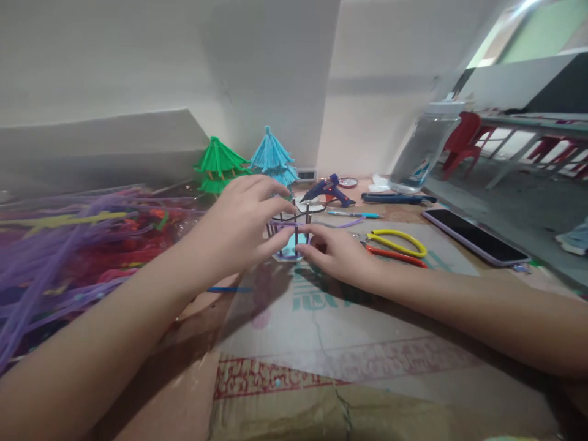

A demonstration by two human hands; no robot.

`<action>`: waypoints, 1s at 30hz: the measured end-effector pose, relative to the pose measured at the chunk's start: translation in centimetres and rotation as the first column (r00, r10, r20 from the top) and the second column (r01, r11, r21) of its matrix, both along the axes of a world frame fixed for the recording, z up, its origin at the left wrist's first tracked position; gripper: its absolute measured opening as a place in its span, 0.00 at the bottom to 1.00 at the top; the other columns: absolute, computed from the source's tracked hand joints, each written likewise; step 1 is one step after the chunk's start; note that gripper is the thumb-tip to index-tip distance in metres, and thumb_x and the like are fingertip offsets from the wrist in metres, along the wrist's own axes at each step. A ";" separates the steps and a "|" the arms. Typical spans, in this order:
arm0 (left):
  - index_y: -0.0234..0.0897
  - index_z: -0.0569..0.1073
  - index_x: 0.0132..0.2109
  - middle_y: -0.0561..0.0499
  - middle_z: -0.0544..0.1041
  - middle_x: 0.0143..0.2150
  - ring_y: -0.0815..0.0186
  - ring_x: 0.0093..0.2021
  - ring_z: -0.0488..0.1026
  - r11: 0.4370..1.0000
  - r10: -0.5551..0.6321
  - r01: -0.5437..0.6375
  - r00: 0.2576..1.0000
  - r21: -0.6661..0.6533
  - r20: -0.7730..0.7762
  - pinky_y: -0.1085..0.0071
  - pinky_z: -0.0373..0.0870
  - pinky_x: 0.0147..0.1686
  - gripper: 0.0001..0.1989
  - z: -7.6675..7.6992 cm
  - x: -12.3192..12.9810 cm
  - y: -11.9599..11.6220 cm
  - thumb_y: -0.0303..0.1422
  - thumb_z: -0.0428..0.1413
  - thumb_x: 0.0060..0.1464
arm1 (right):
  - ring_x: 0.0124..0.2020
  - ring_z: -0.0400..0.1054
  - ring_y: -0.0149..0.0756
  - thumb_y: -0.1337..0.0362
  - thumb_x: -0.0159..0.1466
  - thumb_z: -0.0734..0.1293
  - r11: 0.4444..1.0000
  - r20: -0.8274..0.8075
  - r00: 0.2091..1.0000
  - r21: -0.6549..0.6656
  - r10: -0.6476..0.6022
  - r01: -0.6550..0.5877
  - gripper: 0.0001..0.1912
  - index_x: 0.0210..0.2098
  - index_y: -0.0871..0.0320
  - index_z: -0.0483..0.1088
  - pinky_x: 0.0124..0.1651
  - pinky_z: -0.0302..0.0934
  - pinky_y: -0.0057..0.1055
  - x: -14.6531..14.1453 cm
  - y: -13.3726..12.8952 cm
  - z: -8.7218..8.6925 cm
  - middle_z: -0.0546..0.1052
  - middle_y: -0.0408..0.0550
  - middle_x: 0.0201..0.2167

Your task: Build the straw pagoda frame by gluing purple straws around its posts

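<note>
A small frame of upright dark brown posts (296, 239) stands on a pale blue base (289, 245) with a whitish edge. A purple pipe cleaner (356, 223) runs among the posts, and its loose end trails off to the right. My left hand (255, 220) curls over the frame from the left, thumb and fingertips at the posts and the purple strand. From the right, my right hand (342, 251) closes its thumb and index finger on the front of the frame. The fingers partly hide the posts, so the exact grip on the strand is unclear.
Behind stand green (218, 162) and blue (272, 153) pipe-cleaner roofs, with a glue gun (333, 190). On the right lie pliers (397, 245), a pen (353, 214), a blue cutter (397, 198), a phone (475, 236) and a bottle (425, 147). Bundled pipe cleaners (82, 251) fill the left.
</note>
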State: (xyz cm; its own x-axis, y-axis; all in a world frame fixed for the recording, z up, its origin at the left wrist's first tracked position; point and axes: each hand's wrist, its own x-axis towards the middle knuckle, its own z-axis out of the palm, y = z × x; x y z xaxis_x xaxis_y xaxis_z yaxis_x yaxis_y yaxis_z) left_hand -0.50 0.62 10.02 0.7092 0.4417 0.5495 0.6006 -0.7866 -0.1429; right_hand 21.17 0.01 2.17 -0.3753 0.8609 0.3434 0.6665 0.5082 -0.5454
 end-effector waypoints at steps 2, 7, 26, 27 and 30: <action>0.39 0.77 0.48 0.42 0.77 0.54 0.51 0.58 0.71 1.000 0.006 -0.005 1.000 -0.010 0.004 0.52 0.64 0.60 0.12 -0.3 0.0 0.1 0.37 0.55 0.62 | 0.26 0.66 0.31 0.55 0.68 0.65 1.000 -0.044 0.999 -0.022 0.007 -0.008 0.21 0.57 0.57 0.72 0.29 0.53 0.27 -0.1 0.3 -0.5 0.75 0.41 0.25; 0.39 0.77 0.44 0.43 0.77 0.52 0.51 0.56 0.71 0.997 0.024 -0.024 1.000 -0.078 0.000 0.52 0.64 0.59 0.10 -0.4 0.1 0.4 0.37 0.54 0.62 | 0.25 0.64 0.30 0.57 0.68 0.65 0.999 -0.051 0.998 -0.033 0.036 -0.038 0.17 0.52 0.57 0.76 0.30 0.54 0.27 0.0 0.6 -1.2 0.75 0.41 0.25; 0.38 0.79 0.37 0.46 0.80 0.45 0.55 0.50 0.74 1.000 -0.010 0.009 0.999 0.019 0.036 0.56 0.66 0.53 0.09 -1.4 0.4 1.4 0.34 0.56 0.63 | 0.34 0.71 0.34 0.62 0.69 0.64 0.998 0.016 0.998 0.020 0.065 -0.066 0.12 0.44 0.58 0.79 0.38 0.59 0.29 -0.2 1.1 -1.3 0.81 0.47 0.35; 0.38 0.79 0.37 0.46 0.80 0.45 0.55 0.49 0.74 1.000 -0.010 0.010 0.999 0.022 0.038 0.56 0.66 0.53 0.09 -1.4 0.4 1.4 0.34 0.56 0.63 | 0.35 0.71 0.35 0.62 0.69 0.64 0.998 0.013 0.998 0.018 0.068 -0.068 0.12 0.44 0.57 0.79 0.39 0.59 0.29 -0.2 1.1 -1.3 0.82 0.47 0.36; 0.37 0.80 0.37 0.46 0.80 0.45 0.55 0.49 0.75 0.999 -0.016 0.015 0.999 0.031 0.038 0.56 0.67 0.52 0.09 -1.4 0.4 1.4 0.34 0.56 0.63 | 0.36 0.72 0.35 0.62 0.70 0.63 0.997 0.007 0.997 0.010 0.075 -0.075 0.12 0.45 0.57 0.78 0.40 0.59 0.29 -0.2 1.1 -1.3 0.82 0.47 0.37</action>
State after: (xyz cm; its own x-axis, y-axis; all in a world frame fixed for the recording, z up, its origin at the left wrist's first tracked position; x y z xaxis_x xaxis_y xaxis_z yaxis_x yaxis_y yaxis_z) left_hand -0.10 1.99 8.62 0.6939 0.4133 0.5896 0.5942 -0.7912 -0.1446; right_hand 20.93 1.09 0.92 -0.4410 0.8267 0.3494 0.6300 0.5624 -0.5355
